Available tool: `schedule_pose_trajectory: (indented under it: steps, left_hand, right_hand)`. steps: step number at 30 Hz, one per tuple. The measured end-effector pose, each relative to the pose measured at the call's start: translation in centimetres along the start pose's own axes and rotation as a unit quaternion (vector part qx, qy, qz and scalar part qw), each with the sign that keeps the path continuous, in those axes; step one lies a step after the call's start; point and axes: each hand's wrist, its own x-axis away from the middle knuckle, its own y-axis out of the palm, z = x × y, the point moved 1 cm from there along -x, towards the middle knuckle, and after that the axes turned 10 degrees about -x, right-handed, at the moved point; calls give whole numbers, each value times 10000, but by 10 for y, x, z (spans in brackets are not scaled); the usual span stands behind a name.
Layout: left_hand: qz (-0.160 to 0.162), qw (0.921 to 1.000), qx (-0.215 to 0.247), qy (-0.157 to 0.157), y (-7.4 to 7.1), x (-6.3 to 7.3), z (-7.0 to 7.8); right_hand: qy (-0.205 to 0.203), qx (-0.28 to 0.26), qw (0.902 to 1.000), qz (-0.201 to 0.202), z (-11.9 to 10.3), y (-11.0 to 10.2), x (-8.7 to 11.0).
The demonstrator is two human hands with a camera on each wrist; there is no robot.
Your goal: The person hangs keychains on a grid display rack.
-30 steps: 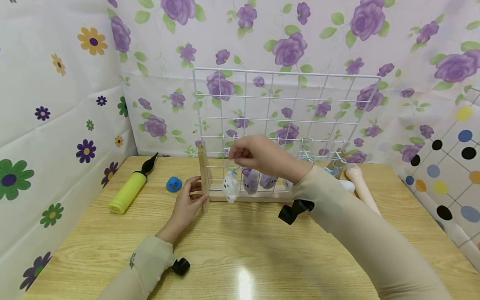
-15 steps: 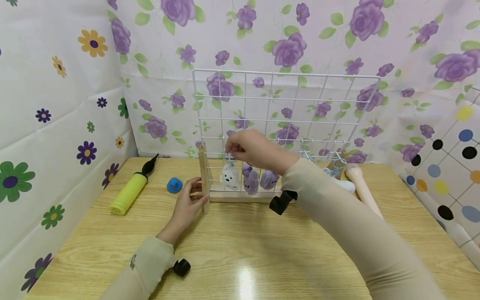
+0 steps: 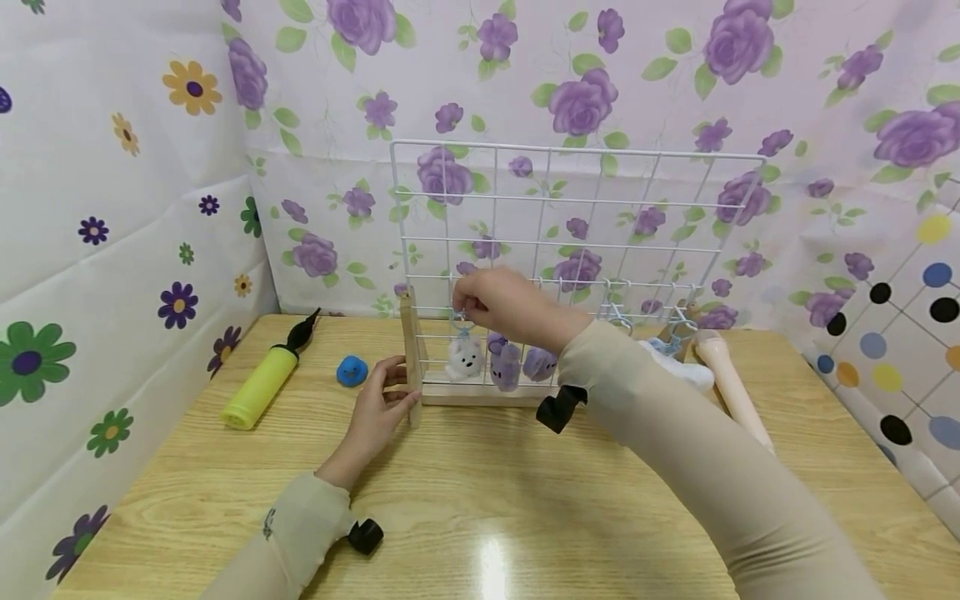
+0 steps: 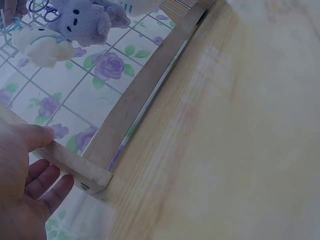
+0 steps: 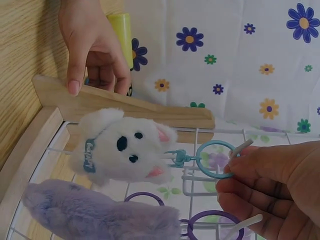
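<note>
My right hand (image 3: pixel 510 304) pinches the light blue ring (image 5: pixel 198 159) of a white plush dog keychain (image 5: pixel 120 145) between thumb and fingertips. The ring overlaps the tip of a white hook (image 5: pixel 242 148) on the wire grid rack (image 3: pixel 577 150). Below the ring the dog hangs in front of the grid, its face toward the right wrist camera. My left hand (image 3: pixel 378 404) grips the rack's wooden side foot (image 5: pixel 150 111), thumb on one side and fingers on the other. Next to the dog hangs a purple plush keychain (image 5: pixel 100 212) on a purple ring.
Another purple plush (image 3: pixel 538 364) and a white and blue plush (image 3: pixel 678 367) hang farther right. A yellow pump (image 3: pixel 262 383) with a black nozzle and a blue duck toy (image 3: pixel 351 371) lie at left. Beyond the right sleeve lies a long pale pink object (image 3: pixel 735 387).
My right hand rose slightly and then came down a little at the hook. The dog has turned and hangs closer to the grid. My left hand keeps its place on the foot.
</note>
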Motion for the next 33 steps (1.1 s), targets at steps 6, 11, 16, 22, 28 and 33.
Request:
schedule_pose_trajectory:
  steps: [6,11,16,22,28,33]
  left_hand:
    - [-36,10000,6,-92,0,0,0]
    - [-20,10000,-13,-37,0,0,-1]
    - [32,10000,-76,50,0,-1,-2]
    - [29,9999,-115,47,1,-1,-3]
    - [8,9999,-130,42,1,1,-1]
    - [7,10000,-86,30,0,1,-1]
  right_hand:
    - [-63,135,9999,41,2,3,-1]
    - [-92,193,9997,107,3,3,-1]
    - [-147,243,9994,187,3,2,0]
    - [-113,153,9997,184,1,-1,1]
    - [-70,-26,9995,321,0,-7,6]
    - [-303,-37,9976,614,-1,-10,13]
